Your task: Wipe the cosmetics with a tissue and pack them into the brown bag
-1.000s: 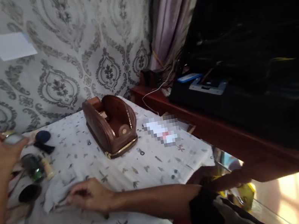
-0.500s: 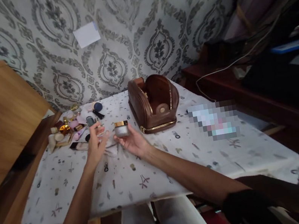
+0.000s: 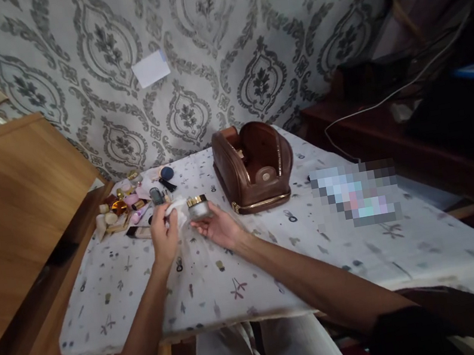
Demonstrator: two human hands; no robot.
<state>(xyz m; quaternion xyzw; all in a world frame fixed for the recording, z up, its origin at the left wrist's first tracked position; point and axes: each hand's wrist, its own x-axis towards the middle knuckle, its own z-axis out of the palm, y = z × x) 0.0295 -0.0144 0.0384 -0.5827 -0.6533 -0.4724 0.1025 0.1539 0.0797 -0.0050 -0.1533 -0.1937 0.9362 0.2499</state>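
Raised over the table, a cream jar [image 3: 198, 209] with a gold lid and a pale, clear-looking body stands upright in the fingers of my right hand [image 3: 223, 227]. My left hand [image 3: 166, 234] is closed on a white wipe [image 3: 177, 209], which is bunched between thumb and fingers close to the jar's left side. Behind and to the right of the jar stands a brown leather cosmetic bag [image 3: 252, 190], its zipped top gaping and its inside dark.
Several cosmetics [image 3: 125, 203] lie in a cluster at the table's back left. A blurred-out item [image 3: 353, 191] rests on the patterned tablecloth [image 3: 237, 289] at the right. A wooden panel [image 3: 19, 208] borders the left side; a dark red desk with a cable [image 3: 370, 106] borders the right.
My left hand's fingers, spread before, have closed on the white wipe, which was lying on the cloth and is now lifted beside the jar. The camera view has shifted slightly left.
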